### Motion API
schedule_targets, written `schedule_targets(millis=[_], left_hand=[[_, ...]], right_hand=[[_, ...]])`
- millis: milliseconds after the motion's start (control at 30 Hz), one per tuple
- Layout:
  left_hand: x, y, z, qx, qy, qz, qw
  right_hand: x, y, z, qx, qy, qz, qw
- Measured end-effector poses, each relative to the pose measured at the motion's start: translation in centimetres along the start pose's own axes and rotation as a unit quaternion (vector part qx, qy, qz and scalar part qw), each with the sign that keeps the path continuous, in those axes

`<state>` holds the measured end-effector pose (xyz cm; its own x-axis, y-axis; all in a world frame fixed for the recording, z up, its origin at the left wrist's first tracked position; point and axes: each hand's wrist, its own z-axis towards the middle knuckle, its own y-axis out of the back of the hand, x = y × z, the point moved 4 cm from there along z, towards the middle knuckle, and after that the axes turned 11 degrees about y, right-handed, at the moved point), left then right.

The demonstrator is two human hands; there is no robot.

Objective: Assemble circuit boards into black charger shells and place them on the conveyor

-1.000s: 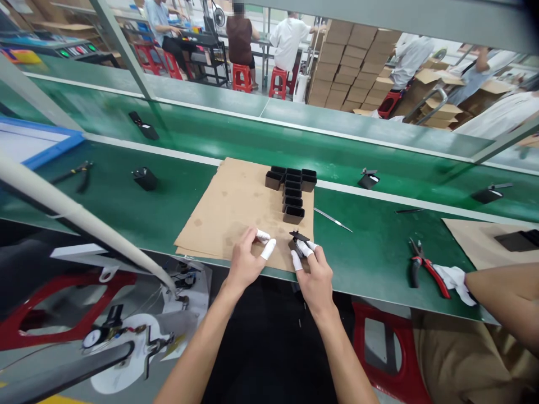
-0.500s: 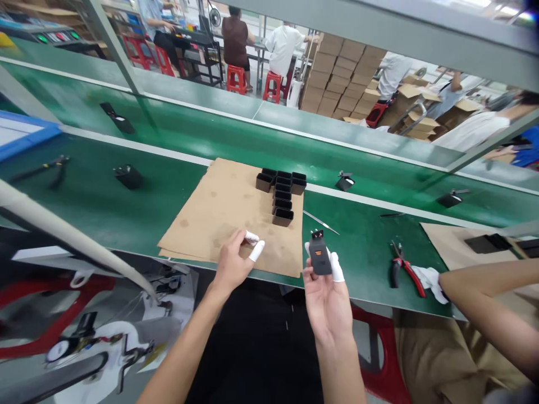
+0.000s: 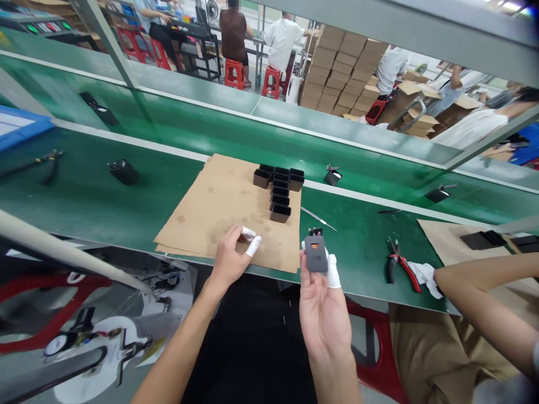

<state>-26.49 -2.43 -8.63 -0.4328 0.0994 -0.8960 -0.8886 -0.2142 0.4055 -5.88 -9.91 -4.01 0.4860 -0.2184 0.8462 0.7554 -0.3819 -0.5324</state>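
Note:
My right hand (image 3: 323, 314), palm up, holds a black plug-in charger (image 3: 315, 257) between thumb and fingers. Its metal prongs point away from me, and a small orange mark shows on its upper face. My left hand (image 3: 231, 258) hovers at the front part of a brown cardboard sheet (image 3: 206, 207), thumb and forefinger apart with nothing between them. White finger covers sit on fingers of both hands. Beyond them, several open black plastic cases (image 3: 280, 212) stand grouped in a T shape on the cardboard.
A thin metal tool (image 3: 319, 218) lies right of the cardboard, and red-handled pliers (image 3: 402, 266) farther right. Black plug units (image 3: 123, 171) rest along the green bench (image 3: 84, 202). A co-worker's arm (image 3: 484, 286) leans in at right. Other pliers (image 3: 53, 163) lie at left.
The charger in my right hand has tilted, so its flat face now shows more and its prongs less. My left hand has hardly moved. The whole view has shifted slightly.

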Motion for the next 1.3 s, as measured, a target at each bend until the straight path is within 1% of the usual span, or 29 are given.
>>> schedule_targets(millis=[33,67,100,133,167,200,233,267,300,333,433,467,500,567,700,767,867,1000,1033,1100,1167,1300], left_hand=[[0.0,0.0,0.0,-0.001,-0.001,-0.001,1.000],[0.0,0.0,0.0,-0.002,-0.001,-0.003,1.000],[0.1,0.0,0.0,-0.001,-0.001,-0.006,1.000],[0.1,0.0,0.0,-0.001,0.000,-0.009,1.000],[0.2,0.0,0.0,0.000,0.000,-0.010,1.000],[0.2,0.0,0.0,-0.001,0.000,-0.010,1.000],[0.3,0.0,0.0,-0.001,0.000,-0.010,1.000],[0.4,0.0,0.0,-0.001,0.000,-0.010,1.000],[0.4,0.1,0.0,-0.001,0.000,-0.012,1.000],[0.4,0.1,0.0,0.000,0.000,-0.014,1.000],[0.5,0.1,0.0,0.003,0.002,-0.018,1.000],[0.5,0.1,0.0,0.003,0.003,-0.017,1.000],[0.6,0.1,0.0,0.003,0.003,-0.015,1.000],[0.6,0.1,0.0,0.002,0.002,-0.012,1.000],[0.7,0.1,0.0,0.004,0.000,-0.011,1.000],[0.6,0.2,0.0,0.005,0.000,-0.011,1.000],[0.6,0.2,-0.1,0.005,-0.001,-0.007,1.000],[0.4,0.1,-0.1,0.005,-0.001,-0.003,1.000],[0.4,0.1,-0.1,0.005,0.000,-0.003,1.000],[0.4,0.1,-0.1,0.007,0.006,-0.002,1.000],[0.4,0.0,-0.1,0.008,0.010,-0.003,1.000],[0.5,0.0,0.0,0.006,0.011,-0.005,1.000]], right_hand=[[-0.4,0.3,0.5,-0.007,0.071,-0.051,0.996],[-0.8,0.7,1.0,-0.008,0.153,-0.111,0.982],[-1.3,1.1,1.4,0.001,0.238,-0.180,0.954],[-2.0,1.3,1.8,0.030,0.308,-0.252,0.917],[-2.9,1.4,2.2,0.077,0.358,-0.323,0.873],[-3.8,1.6,2.5,0.122,0.389,-0.382,0.829],[-4.7,1.8,2.7,0.159,0.402,-0.427,0.794],[-5.4,2.0,2.9,0.179,0.407,-0.455,0.772],[-5.9,2.4,3.1,0.182,0.406,-0.467,0.764],[-6.2,2.7,3.1,0.175,0.400,-0.468,0.768],[-6.6,3.3,3.2,0.146,0.378,-0.436,0.803],[-6.6,3.3,3.2,0.139,0.378,-0.426,0.810],[-6.6,3.3,3.2,0.137,0.384,-0.420,0.811],[-6.4,3.0,3.0,0.143,0.409,-0.425,0.795],[-5.8,2.4,2.7,0.153,0.457,-0.467,0.741],[-5.6,2.2,2.7,0.159,0.463,-0.475,0.731],[-5.7,2.2,2.7,0.167,0.460,-0.476,0.731],[-6.0,2.7,2.9,0.149,0.430,-0.474,0.754],[-6.1,2.7,3.0,0.150,0.421,-0.478,0.756],[-6.2,2.6,3.0,0.167,0.412,-0.493,0.748],[-6.2,2.4,2.9,0.186,0.419,-0.500,0.735],[-6.2,2.5,2.9,0.185,0.426,-0.497,0.733]])
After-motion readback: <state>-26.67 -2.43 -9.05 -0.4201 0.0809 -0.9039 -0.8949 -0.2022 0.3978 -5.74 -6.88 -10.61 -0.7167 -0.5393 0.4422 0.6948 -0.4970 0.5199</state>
